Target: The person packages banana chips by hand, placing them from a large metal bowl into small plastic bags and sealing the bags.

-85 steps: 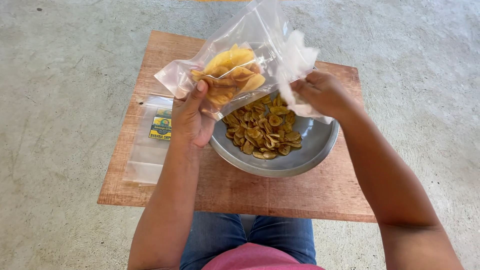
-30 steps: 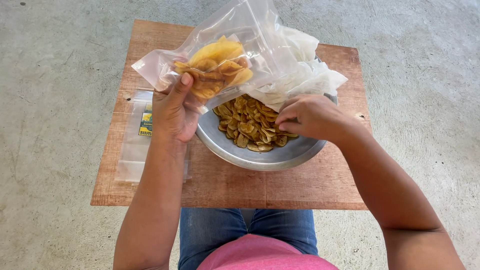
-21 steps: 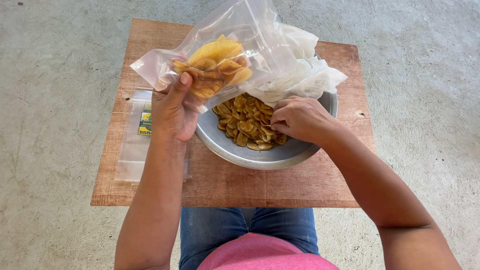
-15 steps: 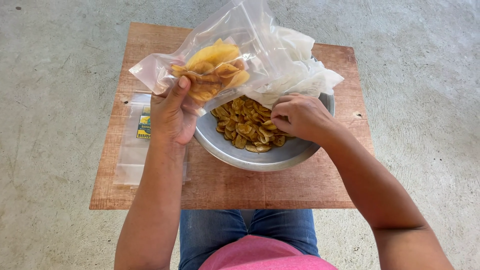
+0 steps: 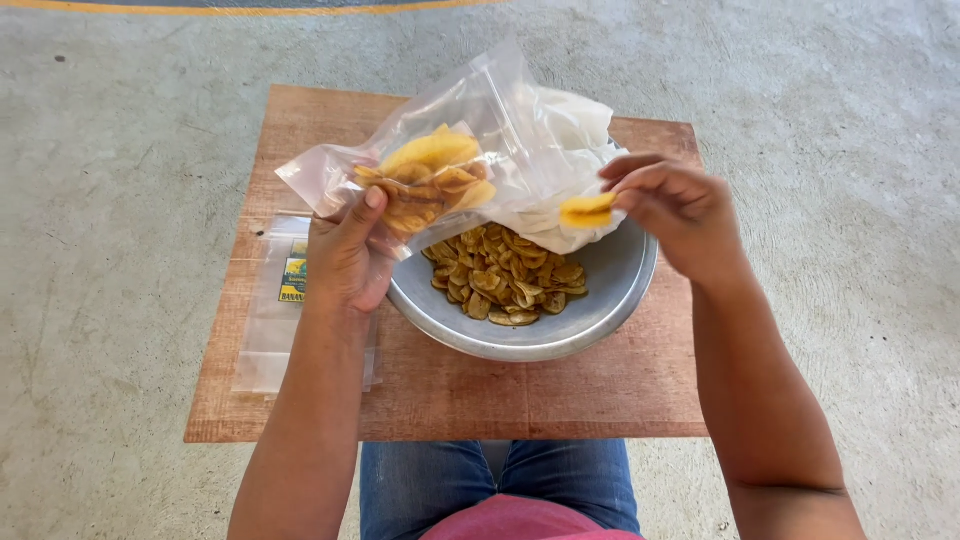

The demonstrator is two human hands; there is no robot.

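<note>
My left hand (image 5: 350, 255) grips a clear plastic bag (image 5: 470, 120) partly filled with yellow chips (image 5: 432, 175), holding it tilted above the left rim of a metal bowl (image 5: 600, 300). The bowl holds a heap of yellow-brown chips (image 5: 505, 280). My right hand (image 5: 675, 205) hovers over the bowl's right side and pinches a few yellow chips (image 5: 587, 210) between thumb and fingers, close to the bag's open mouth. A white cloth or liner (image 5: 570, 125) lies behind the bag at the bowl's far rim.
The bowl rests on a small brown wooden table (image 5: 560, 385) standing on a grey concrete floor (image 5: 100, 200). A flat stack of empty clear bags with a yellow-green label (image 5: 285, 300) lies at the table's left edge. My knees show below the table's near edge.
My right hand has risen out of the bowl with a few chips pinched in it and moved right and up toward the bag's mouth. The left hand and bag stay put.
</note>
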